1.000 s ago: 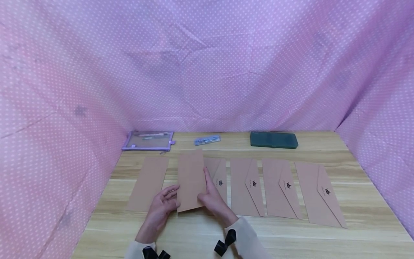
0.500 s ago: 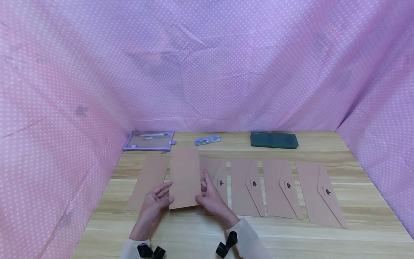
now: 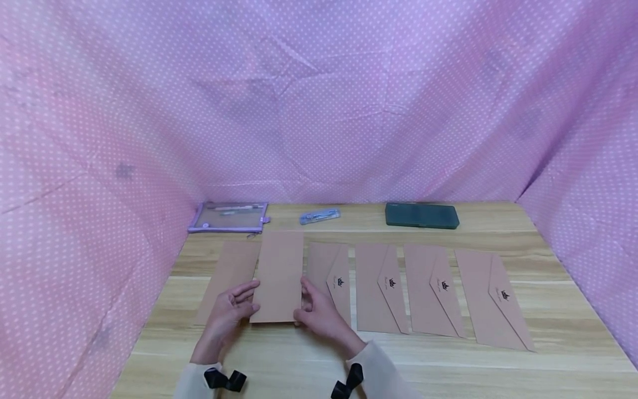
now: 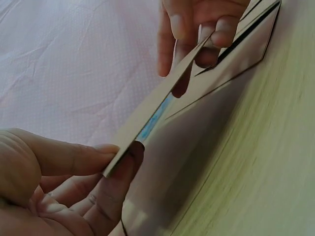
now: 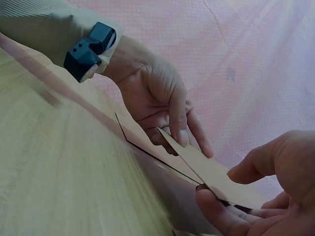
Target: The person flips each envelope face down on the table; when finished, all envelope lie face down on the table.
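Note:
A plain brown kraft envelope is held between my hands, raised off the wooden table with its blank side up. My left hand pinches its lower left edge, thumb on top and fingers beneath, as the left wrist view shows on the near corner of the envelope. At the lower right edge, my right hand grips it between thumb and fingers. In the right wrist view, the fingers of the right hand lie under the envelope. Partly covered by my left hand, another plain brown envelope lies on the left.
Several brown envelopes with flaps and crown prints lie in a row to the right, from the nearest envelope to the far-right envelope. Along the back are a purple mesh pouch, a blue clear-cased item and a dark green case.
Both hands have carried the held envelope leftward and lowered its tilt, uncovering the crown-printed envelope beside it. The other things have stayed in place.

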A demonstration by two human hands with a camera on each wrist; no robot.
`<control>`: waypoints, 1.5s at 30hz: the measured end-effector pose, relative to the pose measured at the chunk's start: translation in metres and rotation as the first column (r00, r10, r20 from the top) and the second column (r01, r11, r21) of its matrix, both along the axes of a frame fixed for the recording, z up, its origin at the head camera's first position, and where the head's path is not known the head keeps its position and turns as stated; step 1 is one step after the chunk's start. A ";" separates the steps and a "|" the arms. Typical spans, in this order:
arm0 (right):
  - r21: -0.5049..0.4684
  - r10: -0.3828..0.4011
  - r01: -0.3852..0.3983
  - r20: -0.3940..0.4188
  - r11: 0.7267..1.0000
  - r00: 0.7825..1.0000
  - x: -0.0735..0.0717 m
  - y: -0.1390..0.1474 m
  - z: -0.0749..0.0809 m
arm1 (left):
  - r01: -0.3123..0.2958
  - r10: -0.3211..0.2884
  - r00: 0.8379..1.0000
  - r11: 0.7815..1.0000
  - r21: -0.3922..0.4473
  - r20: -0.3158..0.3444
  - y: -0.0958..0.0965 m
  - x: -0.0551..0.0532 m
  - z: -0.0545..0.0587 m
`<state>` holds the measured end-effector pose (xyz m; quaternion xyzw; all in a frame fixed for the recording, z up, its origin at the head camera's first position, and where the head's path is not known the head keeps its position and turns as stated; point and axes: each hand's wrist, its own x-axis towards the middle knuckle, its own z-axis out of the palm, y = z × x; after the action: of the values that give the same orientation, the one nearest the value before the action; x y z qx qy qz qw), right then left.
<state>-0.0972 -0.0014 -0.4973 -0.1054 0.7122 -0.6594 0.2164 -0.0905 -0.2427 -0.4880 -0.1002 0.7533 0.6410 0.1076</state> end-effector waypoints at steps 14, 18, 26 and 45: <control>0.121 0.008 -0.013 0.037 0.993 0.999 0.007 -0.001 0.003 | 0.043 -0.040 0.999 0.996 -0.084 0.032 -0.004 -0.003 -0.005; 0.130 0.020 -0.025 0.039 0.991 0.999 0.007 -0.001 0.003 | 0.036 -0.033 0.999 0.994 -0.103 0.038 -0.003 -0.004 -0.003; 0.141 0.044 -0.049 0.038 0.989 0.998 0.007 -0.001 0.005 | -0.013 0.015 1.000 0.982 -0.189 0.012 -0.002 -0.001 0.004; 0.185 0.102 -0.101 0.001 0.978 0.995 0.011 0.011 0.015 | -0.002 -0.003 1.000 0.929 -0.370 -0.011 -0.004 0.010 0.023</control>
<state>-0.0863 0.0100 -0.4822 -0.1240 0.7651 -0.5780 0.2554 -0.0809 -0.2469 -0.4651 -0.1150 0.8611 0.4883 0.0829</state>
